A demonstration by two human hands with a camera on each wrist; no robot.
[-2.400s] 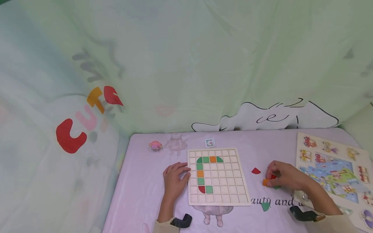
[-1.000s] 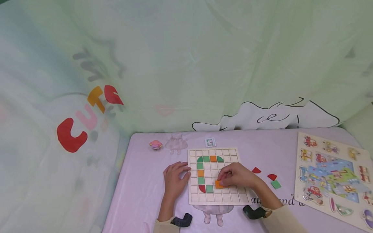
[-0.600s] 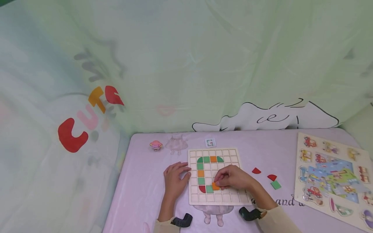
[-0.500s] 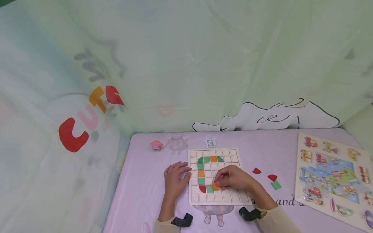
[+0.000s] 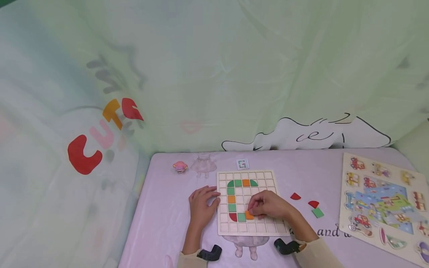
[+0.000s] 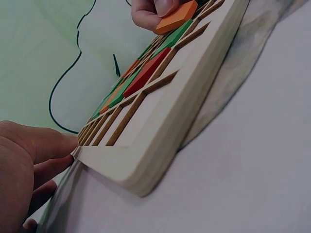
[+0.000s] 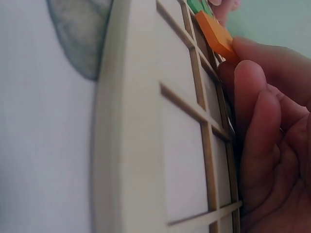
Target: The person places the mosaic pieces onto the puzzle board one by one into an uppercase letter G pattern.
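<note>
Lilac tabletop [image 5: 161,208], hands [image 5: 202,204] low, right [image 5: 270,204] with orange tile [image 5: 248,215]

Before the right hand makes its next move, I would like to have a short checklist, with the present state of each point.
1. Right hand pinches the held orange tile: ok.
2. Held orange tile lies flat in a cell: not ok, it is tilted above the grid.
3. Left hand touches the board at its left edge: ok.
4. Loose green square lies apart from the board: ok.
5. Layout matches the small card: cannot tell, print too small.
</note>
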